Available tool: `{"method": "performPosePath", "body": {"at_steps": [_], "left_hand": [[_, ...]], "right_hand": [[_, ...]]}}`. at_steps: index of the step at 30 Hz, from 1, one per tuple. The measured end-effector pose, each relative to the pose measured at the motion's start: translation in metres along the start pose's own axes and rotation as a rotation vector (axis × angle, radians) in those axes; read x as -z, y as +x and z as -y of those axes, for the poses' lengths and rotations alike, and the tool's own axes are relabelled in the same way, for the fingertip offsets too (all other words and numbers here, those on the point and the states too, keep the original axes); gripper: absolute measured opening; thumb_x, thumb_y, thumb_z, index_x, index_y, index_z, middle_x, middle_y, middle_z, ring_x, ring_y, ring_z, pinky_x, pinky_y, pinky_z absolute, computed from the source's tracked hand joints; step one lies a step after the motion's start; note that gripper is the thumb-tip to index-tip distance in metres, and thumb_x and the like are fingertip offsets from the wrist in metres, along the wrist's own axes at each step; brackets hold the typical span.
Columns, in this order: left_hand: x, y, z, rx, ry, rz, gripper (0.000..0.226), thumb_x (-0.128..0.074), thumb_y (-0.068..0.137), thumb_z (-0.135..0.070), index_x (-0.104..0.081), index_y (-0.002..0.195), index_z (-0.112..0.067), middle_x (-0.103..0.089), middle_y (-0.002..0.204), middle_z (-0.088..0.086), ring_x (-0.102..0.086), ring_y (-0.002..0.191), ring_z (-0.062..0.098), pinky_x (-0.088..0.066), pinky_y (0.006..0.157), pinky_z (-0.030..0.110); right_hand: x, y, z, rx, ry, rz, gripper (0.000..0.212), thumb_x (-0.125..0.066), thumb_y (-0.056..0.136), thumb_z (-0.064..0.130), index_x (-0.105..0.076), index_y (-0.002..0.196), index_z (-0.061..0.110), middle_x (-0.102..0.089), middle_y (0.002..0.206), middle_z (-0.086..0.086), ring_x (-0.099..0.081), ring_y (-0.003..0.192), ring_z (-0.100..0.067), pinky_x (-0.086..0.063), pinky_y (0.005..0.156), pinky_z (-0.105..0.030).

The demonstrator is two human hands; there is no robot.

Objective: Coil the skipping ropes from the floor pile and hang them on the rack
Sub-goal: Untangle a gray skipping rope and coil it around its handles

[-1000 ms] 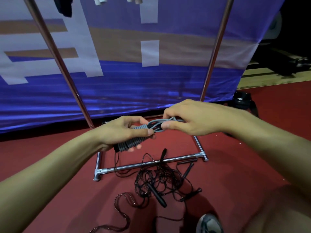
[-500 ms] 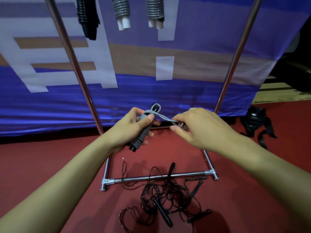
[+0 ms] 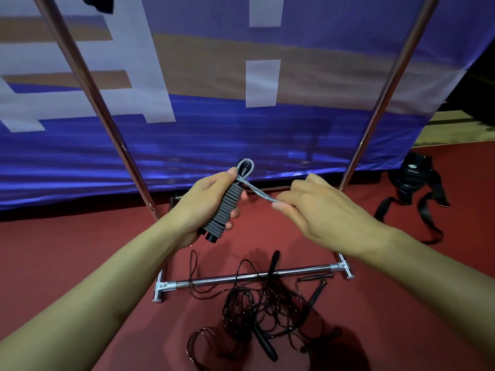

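Note:
My left hand (image 3: 206, 207) grips a grey skipping rope coiled tightly round its handles (image 3: 223, 212), held tilted with a small loop (image 3: 246, 167) sticking out at its top. My right hand (image 3: 316, 210) pinches the loose grey rope end (image 3: 263, 195) that runs down and to the right from that loop. Both hands are in front of the metal rack, between its left upright (image 3: 88, 84) and right upright (image 3: 388, 84). On the red floor below lies a tangled pile of black skipping ropes (image 3: 263, 303) across the rack's base bar (image 3: 251, 277).
A blue, white and tan banner (image 3: 241, 103) hangs behind the rack. A black strap harness (image 3: 415, 183) lies on the floor at the right. A dark hanging coil (image 3: 99, 2) shows at the top left edge.
My right hand has drawn the grey rope end out further to the right, leaving a smaller loop at the top of the coil. The view has dropped, so the hanging coils are out of frame.

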State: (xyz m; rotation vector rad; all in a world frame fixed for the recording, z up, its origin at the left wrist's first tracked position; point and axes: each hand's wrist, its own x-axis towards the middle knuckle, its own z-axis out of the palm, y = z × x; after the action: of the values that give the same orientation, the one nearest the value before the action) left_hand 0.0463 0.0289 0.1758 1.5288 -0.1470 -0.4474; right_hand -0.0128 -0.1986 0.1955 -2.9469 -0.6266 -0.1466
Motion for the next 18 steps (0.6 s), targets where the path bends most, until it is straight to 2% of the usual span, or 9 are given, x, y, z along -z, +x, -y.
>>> {"method": "performPosePath", "body": {"at_steps": [3, 5, 7, 8, 11, 13, 15, 17, 18], "left_hand": [[0.005, 0.012, 0.005, 0.013, -0.013, -0.038, 0.040, -0.048, 0.108, -0.034, -0.060, 0.114, 0.003, -0.064, 0.090, 0.009, -0.049, 0.055, 0.019, -0.043, 0.049, 0.028], [0.005, 0.016, 0.011, 0.004, -0.017, -0.022, 0.035, -0.049, 0.108, -0.030, -0.063, 0.114, 0.001, -0.065, 0.089, 0.009, -0.049, 0.055, 0.020, -0.042, 0.048, 0.027], [0.005, 0.019, 0.015, -0.018, -0.024, 0.008, 0.037, -0.051, 0.107, -0.031, -0.063, 0.115, 0.003, -0.067, 0.087, 0.008, -0.049, 0.054, 0.019, -0.042, 0.048, 0.027], [0.006, 0.021, 0.016, -0.027, -0.028, 0.015, 0.038, -0.052, 0.107, -0.032, -0.063, 0.116, 0.004, -0.067, 0.087, 0.007, -0.049, 0.054, 0.019, -0.042, 0.048, 0.028], [0.012, 0.027, 0.018, -0.049, -0.020, 0.006, 0.036, -0.054, 0.106, -0.035, -0.068, 0.112, -0.003, -0.067, 0.089, 0.008, -0.050, 0.055, 0.019, -0.043, 0.049, 0.028], [0.015, 0.029, 0.019, -0.063, 0.001, 0.016, 0.033, -0.056, 0.104, -0.038, -0.070, 0.106, -0.009, -0.068, 0.091, 0.009, -0.051, 0.056, 0.020, -0.044, 0.048, 0.028], [0.016, 0.029, 0.019, -0.070, 0.024, 0.019, 0.031, -0.056, 0.102, -0.039, -0.070, 0.102, -0.012, -0.070, 0.091, 0.009, -0.052, 0.055, 0.020, -0.045, 0.046, 0.028], [0.016, 0.028, 0.018, -0.070, 0.062, 0.001, 0.031, -0.056, 0.103, -0.040, -0.070, 0.103, -0.012, -0.072, 0.089, 0.007, -0.053, 0.053, 0.018, -0.045, 0.043, 0.026], [0.015, 0.027, 0.018, -0.071, 0.081, -0.009, 0.032, -0.055, 0.103, -0.040, -0.071, 0.104, -0.012, -0.072, 0.088, 0.006, -0.054, 0.051, 0.018, -0.045, 0.042, 0.025]], "right_hand": [[-0.008, 0.005, -0.012, -0.019, 0.180, 0.021, 0.038, -0.029, 0.109, 0.044, -0.062, 0.104, 0.025, -0.043, 0.087, 0.009, -0.050, 0.082, -0.015, -0.045, 0.080, -0.034], [-0.012, 0.006, -0.018, -0.027, 0.286, 0.034, 0.028, -0.039, 0.108, 0.039, -0.065, 0.105, 0.027, -0.047, 0.089, 0.013, -0.056, 0.082, -0.006, -0.047, 0.078, -0.027], [-0.016, 0.006, -0.024, -0.020, 0.361, 0.017, 0.014, -0.054, 0.104, 0.035, -0.063, 0.095, 0.030, -0.052, 0.087, 0.016, -0.057, 0.083, -0.001, -0.042, 0.075, -0.016], [-0.017, 0.005, -0.026, -0.009, 0.368, 0.000, 0.014, -0.058, 0.103, 0.036, -0.061, 0.090, 0.030, -0.054, 0.086, 0.015, -0.056, 0.083, -0.001, -0.039, 0.074, -0.015], [-0.015, 0.005, -0.031, 0.002, 0.416, -0.035, 0.029, -0.059, 0.100, 0.040, -0.060, 0.078, 0.022, -0.054, 0.072, 0.011, -0.052, 0.071, -0.004, -0.036, 0.066, -0.013], [-0.011, 0.004, -0.031, -0.009, 0.443, -0.027, 0.044, -0.051, 0.100, 0.052, -0.053, 0.071, 0.018, -0.046, 0.061, 0.010, -0.045, 0.060, -0.005, -0.034, 0.059, -0.015], [-0.008, 0.002, -0.031, -0.018, 0.480, 0.012, 0.049, -0.043, 0.105, 0.052, -0.055, 0.074, 0.016, -0.048, 0.059, 0.014, -0.046, 0.055, -0.004, -0.034, 0.057, -0.014], [-0.006, -0.001, -0.032, -0.016, 0.475, 0.043, 0.036, -0.044, 0.109, 0.034, -0.065, 0.085, 0.018, -0.056, 0.065, 0.028, -0.052, 0.057, 0.000, -0.036, 0.060, -0.011], [-0.005, -0.002, -0.033, -0.009, 0.453, 0.051, 0.030, -0.046, 0.108, 0.031, -0.069, 0.091, 0.020, -0.058, 0.068, 0.030, -0.054, 0.059, 0.001, -0.036, 0.061, -0.011]]}}
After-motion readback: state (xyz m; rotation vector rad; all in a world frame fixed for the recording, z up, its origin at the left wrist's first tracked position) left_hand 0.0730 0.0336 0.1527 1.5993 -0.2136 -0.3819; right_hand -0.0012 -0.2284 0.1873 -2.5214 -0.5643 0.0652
